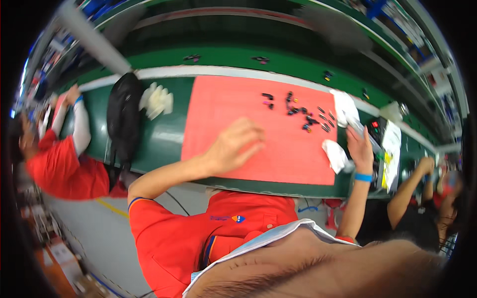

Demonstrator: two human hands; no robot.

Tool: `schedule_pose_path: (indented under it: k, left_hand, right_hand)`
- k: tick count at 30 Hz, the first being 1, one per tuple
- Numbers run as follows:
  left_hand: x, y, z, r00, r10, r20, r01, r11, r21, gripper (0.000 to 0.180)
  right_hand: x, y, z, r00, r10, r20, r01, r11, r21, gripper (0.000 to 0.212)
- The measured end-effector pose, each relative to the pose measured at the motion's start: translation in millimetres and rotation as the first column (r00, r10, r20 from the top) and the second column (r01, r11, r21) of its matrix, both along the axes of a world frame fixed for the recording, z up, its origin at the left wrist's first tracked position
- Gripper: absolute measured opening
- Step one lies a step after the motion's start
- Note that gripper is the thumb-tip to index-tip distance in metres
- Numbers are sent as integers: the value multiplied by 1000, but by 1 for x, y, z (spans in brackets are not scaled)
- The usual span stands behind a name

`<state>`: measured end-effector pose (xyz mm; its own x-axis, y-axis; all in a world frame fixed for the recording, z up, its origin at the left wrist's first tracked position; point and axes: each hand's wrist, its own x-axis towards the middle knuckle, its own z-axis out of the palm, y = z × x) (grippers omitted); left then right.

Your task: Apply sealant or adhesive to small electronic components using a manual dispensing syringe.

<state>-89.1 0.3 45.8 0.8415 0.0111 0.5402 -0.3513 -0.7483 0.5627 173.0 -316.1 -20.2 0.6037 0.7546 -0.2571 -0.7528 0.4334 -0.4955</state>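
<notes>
My left hand (236,146) hovers over the red mat (223,104), its fingers loosely bent and apart, slightly blurred, with nothing visible between them. Off the mat's right edge, my right hand (360,148) has its fingers and thumb at a long greyish object (356,125), whose kind I cannot make out. A crumpled white cloth (336,156) lies beside that hand, and a second white cloth (345,107) lies farther back. Several small black parts (298,110) are scattered on the mat's far right, with short dark cylinders (325,127) next to them.
On the green table's left lie a black bag (123,116) and a pile of pale finger cots or gloves (157,101). A black device with a red display (375,125) stands right of my right hand. Co-workers sit at both sides; one red sleeve (62,164) shows left.
</notes>
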Motion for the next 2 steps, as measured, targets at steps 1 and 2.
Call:
schedule_pose_path:
  k: [1, 2]
  left_hand:
    - [-16, -7, 0, 993, -102, -58, 98, 994, -56, 10]
    - [-28, -5, 0, 997, -43, -59, 39, 998, -54, 10]
  right_hand:
    - [18, -27, -20, 924, 364, 115, -381, 894, 234, 51]
    - [26, -8, -21, 901, 418, 116, -434, 870, 235, 51]
